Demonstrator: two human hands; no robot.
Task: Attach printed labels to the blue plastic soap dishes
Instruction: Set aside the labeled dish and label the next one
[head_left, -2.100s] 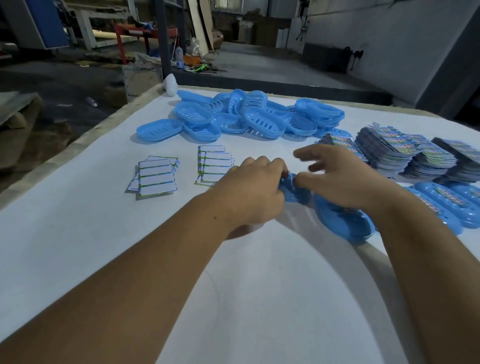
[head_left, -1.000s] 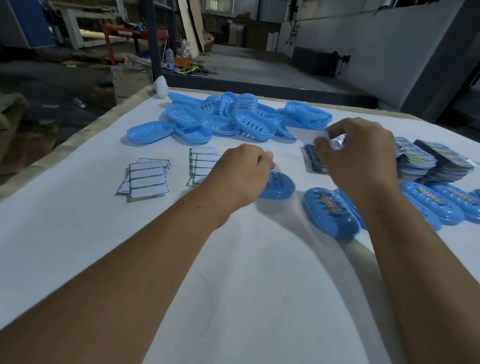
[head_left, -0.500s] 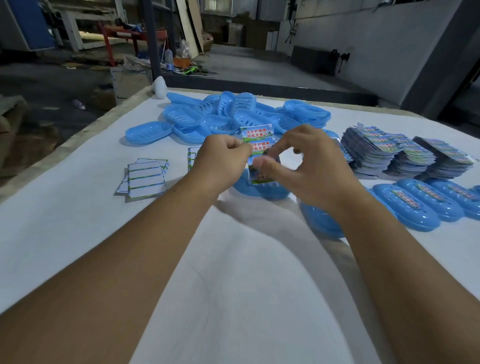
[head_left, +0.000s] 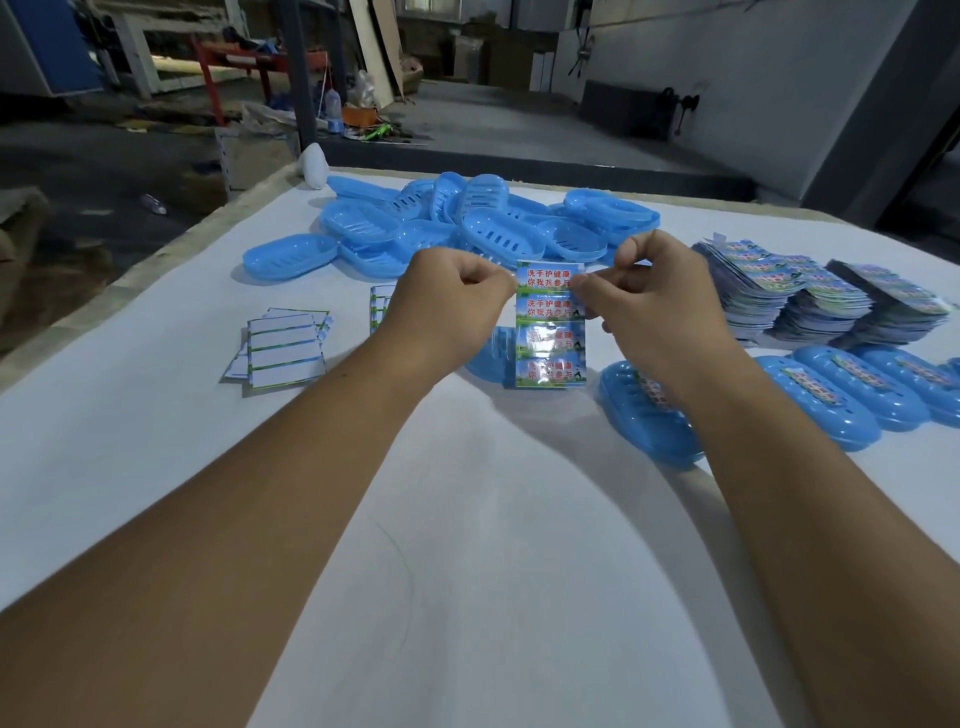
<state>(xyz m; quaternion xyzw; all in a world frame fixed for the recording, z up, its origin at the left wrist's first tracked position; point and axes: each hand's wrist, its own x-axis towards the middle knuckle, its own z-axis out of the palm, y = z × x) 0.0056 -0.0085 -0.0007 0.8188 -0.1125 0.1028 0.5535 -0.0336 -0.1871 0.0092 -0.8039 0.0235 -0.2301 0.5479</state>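
A sheet of printed labels (head_left: 549, 340) with several blue-green stickers hangs upright above the table. My left hand (head_left: 451, 306) pinches its top left corner. My right hand (head_left: 654, 306) pinches the top right edge at the uppermost sticker. Behind the sheet a blue soap dish (head_left: 488, 353) lies on the white table, partly hidden. Labelled blue soap dishes (head_left: 841, 400) lie in a row to the right; the nearest one (head_left: 644, 415) sits under my right forearm. A pile of unlabelled dishes (head_left: 467, 228) lies at the back.
Stacks of label sheets (head_left: 810, 296) stand at the right, behind the labelled row. Used white backing sheets (head_left: 283, 345) lie at the left, a second small stack (head_left: 382, 304) behind my left hand. The table's left edge (head_left: 156, 270) drops to a cluttered workshop floor.
A dish was set down; my right hand fetched a label sheet from the stacks. Both hands now hold it higher, and my right fingers moved to its top edge.
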